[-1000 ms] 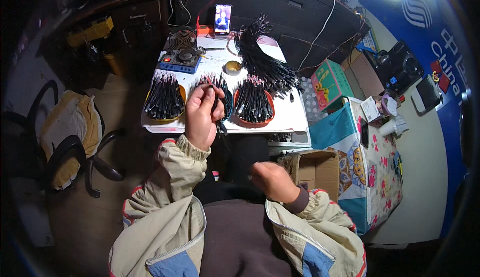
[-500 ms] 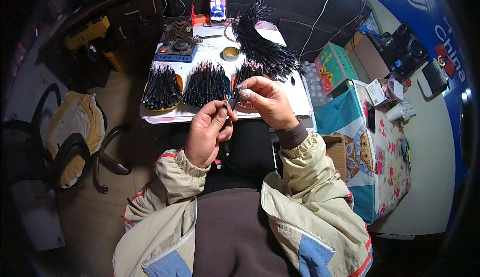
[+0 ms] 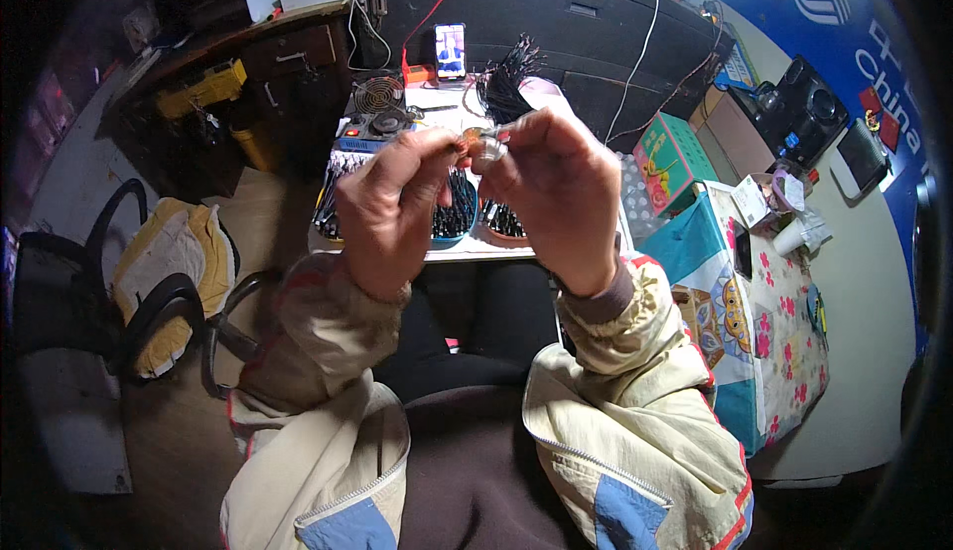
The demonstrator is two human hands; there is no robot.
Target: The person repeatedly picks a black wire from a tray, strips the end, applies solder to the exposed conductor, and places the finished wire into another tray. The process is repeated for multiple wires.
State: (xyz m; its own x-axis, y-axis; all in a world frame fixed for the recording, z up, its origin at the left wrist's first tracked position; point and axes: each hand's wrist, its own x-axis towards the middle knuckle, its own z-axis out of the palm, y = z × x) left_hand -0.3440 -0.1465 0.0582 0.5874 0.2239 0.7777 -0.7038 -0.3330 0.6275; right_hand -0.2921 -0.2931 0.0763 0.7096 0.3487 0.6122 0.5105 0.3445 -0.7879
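Note:
Both of my hands are raised over the white table (image 3: 447,96), fingertips nearly meeting. The thumb and fingers of my left hand (image 3: 389,207) are pinched on a thin cable with reddish wire ends, most of it hidden by the hand. My right hand (image 3: 558,193) is also closed in a pinch, with pale wrapping on its fingertips; what it grips is too blurred to tell. Beyond the fingers, a round tin (image 3: 476,139) partly shows. Behind my hands, short black cables (image 3: 455,210) stand packed in trays, partly covered.
A blue heater box (image 3: 369,135) sits at the table's left, beside a lit phone (image 3: 450,52). A bundle of long black cables (image 3: 508,83) lies at the back. To the right are a green carton (image 3: 675,158) and a flowered cloth (image 3: 784,351); a chair (image 3: 174,262) stands left.
My hands have come up, closer to the camera, and now cover more of the trays. The black cable that hung from my left hand no longer shows. The view has tilted up slightly.

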